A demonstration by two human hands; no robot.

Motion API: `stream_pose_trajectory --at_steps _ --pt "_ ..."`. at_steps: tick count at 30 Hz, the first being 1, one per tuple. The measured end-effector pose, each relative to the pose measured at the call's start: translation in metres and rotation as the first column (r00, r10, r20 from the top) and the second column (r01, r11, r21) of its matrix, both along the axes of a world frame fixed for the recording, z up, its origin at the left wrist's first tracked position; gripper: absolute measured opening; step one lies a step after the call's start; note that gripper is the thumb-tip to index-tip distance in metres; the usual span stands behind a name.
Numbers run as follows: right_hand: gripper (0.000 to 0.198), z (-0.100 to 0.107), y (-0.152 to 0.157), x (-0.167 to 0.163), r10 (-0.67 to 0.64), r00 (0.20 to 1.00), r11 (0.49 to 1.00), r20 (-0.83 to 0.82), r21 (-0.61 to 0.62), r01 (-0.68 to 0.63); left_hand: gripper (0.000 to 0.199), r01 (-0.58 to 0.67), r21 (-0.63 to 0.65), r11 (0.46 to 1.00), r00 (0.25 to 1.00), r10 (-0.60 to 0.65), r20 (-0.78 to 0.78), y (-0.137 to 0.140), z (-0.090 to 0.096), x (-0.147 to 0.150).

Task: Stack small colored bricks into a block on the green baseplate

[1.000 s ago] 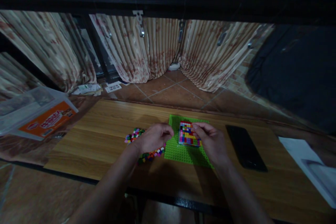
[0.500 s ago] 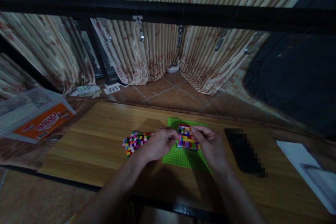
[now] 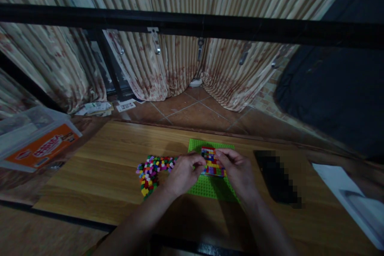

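A green studded baseplate (image 3: pixel 207 192) lies on the wooden table, carrying a block of colourful toy bricks (image 3: pixel 213 164) laid in rows. My left hand (image 3: pixel 187 170) is at the left edge of this block, its thumb and fingers pinched together; whatever is between them is too small to make out. On the block's right side, my right hand (image 3: pixel 238 168) has its thumb and index finger closed near the upper bricks, and I cannot see what they grip. A heap of loose small bricks (image 3: pixel 150 172) lies left of the baseplate, partly behind my left hand.
At the right of the table (image 3: pixel 99 168) lies a black phone-like object (image 3: pixel 271 176), partly pixelated. White sheets (image 3: pixel 339 184) lie farther right. A clear plastic box (image 3: pixel 45 140) with an orange label stands at the left. A dark bar (image 3: pixel 180 22) crosses before striped curtains.
The view has shifted slightly, with the table appearing a little lower. My left hand has moved off the heap somewhat, showing more loose bricks. My right hand stays by the block.
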State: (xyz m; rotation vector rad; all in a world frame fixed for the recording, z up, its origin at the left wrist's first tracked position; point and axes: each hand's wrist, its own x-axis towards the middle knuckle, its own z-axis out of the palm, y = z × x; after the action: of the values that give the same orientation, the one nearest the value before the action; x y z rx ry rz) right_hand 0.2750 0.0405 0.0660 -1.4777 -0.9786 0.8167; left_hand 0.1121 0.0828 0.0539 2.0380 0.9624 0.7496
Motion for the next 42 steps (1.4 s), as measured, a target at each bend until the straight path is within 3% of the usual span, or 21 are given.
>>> stream_pose_trajectory --at_steps 4,8,12,18,25,32,36,42 --pt "0.026 -0.001 -0.003 0.003 0.005 0.968 1.000 0.253 -0.014 -0.001 0.013 -0.035 -0.033 0.999 0.999 0.037 0.040 -0.002 -0.005 0.003" --pt "0.030 -0.008 -0.006 0.005 0.002 0.821 1.000 0.571 -0.002 0.000 0.009 -0.069 -0.154 0.986 0.991 0.086 0.107 -0.002 -0.006 0.006" --pt "0.050 -0.020 -0.006 0.002 -0.024 0.717 0.998 0.697 -0.027 0.059 0.007 -0.065 -0.284 0.957 0.982 0.111 0.151 -0.001 -0.006 0.007" --pt "0.060 -0.032 -0.002 -0.003 0.022 0.760 0.994 0.650 -0.096 0.053 0.004 -0.008 -0.386 0.922 0.965 0.108 0.238 0.002 -0.009 0.006" --pt "0.059 -0.034 0.002 -0.001 0.019 0.846 0.997 0.532 -0.078 0.026 0.006 -0.020 -0.392 0.920 0.957 0.131 0.259 0.003 -0.012 0.006" --pt "0.059 -0.036 0.002 -0.004 0.006 0.850 0.997 0.526 -0.065 0.033 0.005 -0.036 -0.379 0.925 0.965 0.132 0.229 0.002 -0.013 0.007" --pt "0.059 -0.037 0.001 -0.005 -0.011 0.850 0.997 0.527 -0.054 0.047 0.008 0.008 -0.338 0.941 0.990 0.040 0.136 0.014 -0.004 -0.010" --pt "0.049 -0.026 -0.005 0.004 -0.058 0.856 0.998 0.514 0.031 0.048 0.016 0.033 -0.250 0.968 0.981 -0.080 -0.180 0.038 0.012 -0.053"
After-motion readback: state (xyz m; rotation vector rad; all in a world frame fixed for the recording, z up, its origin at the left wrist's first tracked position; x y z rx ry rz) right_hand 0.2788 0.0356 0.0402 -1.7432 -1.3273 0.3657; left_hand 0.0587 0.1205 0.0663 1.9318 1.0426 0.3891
